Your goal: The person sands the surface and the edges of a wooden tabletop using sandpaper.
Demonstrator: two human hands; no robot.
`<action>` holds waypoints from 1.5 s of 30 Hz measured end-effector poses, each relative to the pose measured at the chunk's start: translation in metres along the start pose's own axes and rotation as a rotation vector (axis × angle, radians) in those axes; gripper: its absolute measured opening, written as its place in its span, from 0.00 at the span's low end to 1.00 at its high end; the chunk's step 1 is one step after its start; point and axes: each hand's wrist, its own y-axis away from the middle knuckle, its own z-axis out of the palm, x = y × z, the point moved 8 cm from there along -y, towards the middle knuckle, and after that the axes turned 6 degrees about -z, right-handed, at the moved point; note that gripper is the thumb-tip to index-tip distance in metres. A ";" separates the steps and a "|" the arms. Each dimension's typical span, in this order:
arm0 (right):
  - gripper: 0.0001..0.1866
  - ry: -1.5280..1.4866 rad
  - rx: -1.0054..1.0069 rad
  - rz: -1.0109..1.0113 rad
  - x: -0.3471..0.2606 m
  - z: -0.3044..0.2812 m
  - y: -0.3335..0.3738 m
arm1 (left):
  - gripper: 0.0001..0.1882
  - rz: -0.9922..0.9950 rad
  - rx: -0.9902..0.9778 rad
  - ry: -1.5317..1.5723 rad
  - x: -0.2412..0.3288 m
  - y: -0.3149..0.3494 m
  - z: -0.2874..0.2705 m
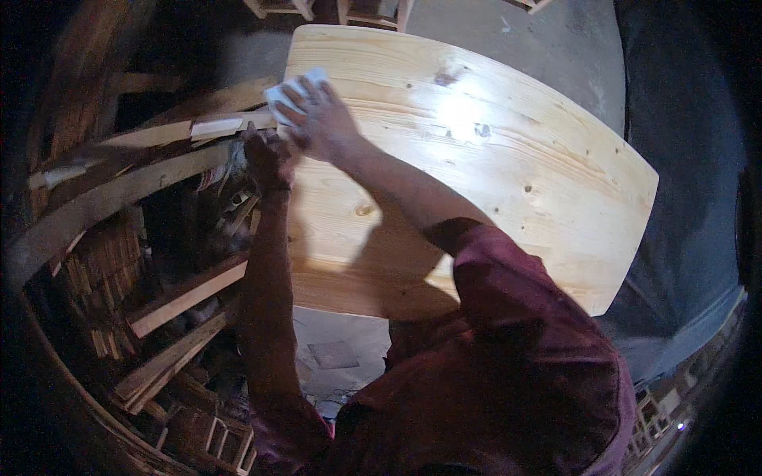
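A pale wooden tabletop point(484, 182) with knots and a glossy highlight lies in front of me, its long edges curved. My right hand point(324, 127) reaches across to its far left corner. Under the fingers there is a folded white sheet point(311, 79), pressed on the wood by the edge; whether it is cloth or paper I cannot tell. Just below, my left hand point(271, 163) is curled at the tabletop's left edge, close to the right wrist. Its fingers are partly hidden in shadow.
Long wooden planks point(119, 186) run off at the left, with a white piece point(216, 127) on one. Stacked timber offcuts point(103, 278) fill the lower left. A dark sheet point(683, 222) hangs at the right. Wooden frame legs point(373, 12) stand on the grey floor beyond.
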 end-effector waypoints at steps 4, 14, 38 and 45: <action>0.32 0.024 -0.259 0.361 0.109 -0.062 0.178 | 0.29 0.225 0.093 -0.671 0.008 0.009 -0.033; 0.33 0.362 -0.059 0.553 0.246 -0.133 0.381 | 0.31 0.009 0.059 -0.456 0.016 0.007 -0.018; 0.34 0.279 -0.481 -0.001 0.271 -0.184 0.513 | 0.18 0.472 0.054 -0.573 -0.017 0.009 -0.004; 0.30 0.171 -0.610 -0.357 0.206 -0.128 0.334 | 0.19 0.363 0.124 -0.549 0.026 -0.002 -0.018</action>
